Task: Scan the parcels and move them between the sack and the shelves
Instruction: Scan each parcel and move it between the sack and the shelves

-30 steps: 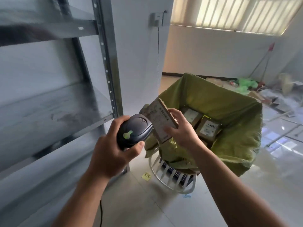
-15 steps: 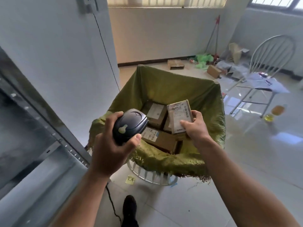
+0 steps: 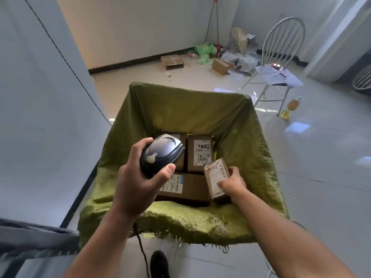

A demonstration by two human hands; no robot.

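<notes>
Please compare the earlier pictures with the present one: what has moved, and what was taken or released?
The right hand carried the small parcel from in front of the scanner down into the green sack, beside the boxes lying there; it still grips it, nothing released. The view turned from the shelves toward the sack. Unchanged: the left hand holds the scanner raised.

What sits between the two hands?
Head view: a flat parcel lying in the sack, between the left hand gripping the scanner and the right hand holding a small parcel.
</notes>
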